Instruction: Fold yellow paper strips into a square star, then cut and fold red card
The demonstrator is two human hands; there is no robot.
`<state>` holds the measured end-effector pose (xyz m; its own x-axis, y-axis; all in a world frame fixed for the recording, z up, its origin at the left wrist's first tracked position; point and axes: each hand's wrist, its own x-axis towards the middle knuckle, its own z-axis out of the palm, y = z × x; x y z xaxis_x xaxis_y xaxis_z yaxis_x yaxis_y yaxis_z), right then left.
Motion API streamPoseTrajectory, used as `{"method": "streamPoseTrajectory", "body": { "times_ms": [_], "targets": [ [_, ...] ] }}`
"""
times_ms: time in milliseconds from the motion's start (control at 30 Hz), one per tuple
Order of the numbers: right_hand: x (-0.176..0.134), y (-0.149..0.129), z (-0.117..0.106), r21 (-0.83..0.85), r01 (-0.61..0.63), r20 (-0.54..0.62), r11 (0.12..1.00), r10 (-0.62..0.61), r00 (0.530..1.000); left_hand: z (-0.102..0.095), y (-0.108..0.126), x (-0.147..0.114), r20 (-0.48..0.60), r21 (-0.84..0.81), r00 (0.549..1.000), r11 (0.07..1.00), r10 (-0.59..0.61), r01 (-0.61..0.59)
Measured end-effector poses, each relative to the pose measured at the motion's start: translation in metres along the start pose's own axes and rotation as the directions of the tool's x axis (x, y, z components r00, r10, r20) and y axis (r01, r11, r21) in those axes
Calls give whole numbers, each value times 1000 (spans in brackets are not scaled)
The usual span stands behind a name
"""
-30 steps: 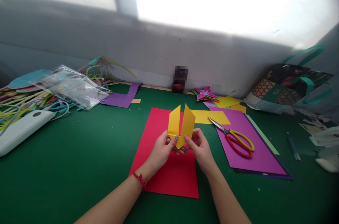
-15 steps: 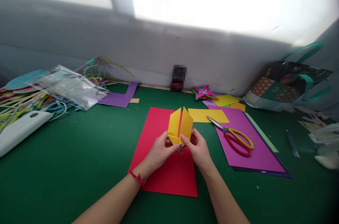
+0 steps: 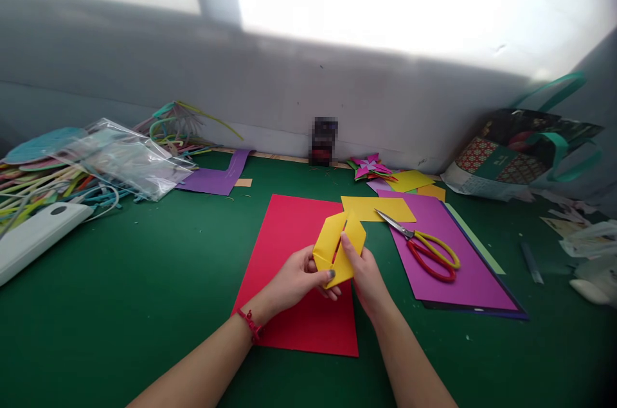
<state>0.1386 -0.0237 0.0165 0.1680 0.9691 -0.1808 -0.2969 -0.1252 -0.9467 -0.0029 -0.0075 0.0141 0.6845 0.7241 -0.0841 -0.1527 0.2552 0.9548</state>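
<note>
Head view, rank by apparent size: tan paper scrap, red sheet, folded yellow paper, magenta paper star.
1. Red sheet, partly covered
2. Folded yellow paper, held above the table, so nearness may flatter it
3. Magenta paper star
4. Tan paper scrap

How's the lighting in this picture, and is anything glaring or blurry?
Head view: bright light washes out much of the upper wall, crossed by a shadowy band; head view: the clear plastic bag shows shiny glare; head view: the whitish plastic at far right looks smeared, while the folded yellow paper is clearer.
</note>
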Motion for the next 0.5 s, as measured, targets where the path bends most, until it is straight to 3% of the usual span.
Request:
{"method": "streamPoseTrajectory", "body": {
  "times_ms": [200,367,500],
  "targets": [
    [1,1,-5,98,-85,74,992,78,994,2,-2,-1,16,59,999,998,-28,27],
    [-1,-1,2,38,-72,87,997,69,994,-1,-4,3,-189,176,979,984,73,-39],
    [-5,1,15,21,-30,35,999,30,999,-8,-7,6,-251,199,965,980,71,-21]
  ]
}}
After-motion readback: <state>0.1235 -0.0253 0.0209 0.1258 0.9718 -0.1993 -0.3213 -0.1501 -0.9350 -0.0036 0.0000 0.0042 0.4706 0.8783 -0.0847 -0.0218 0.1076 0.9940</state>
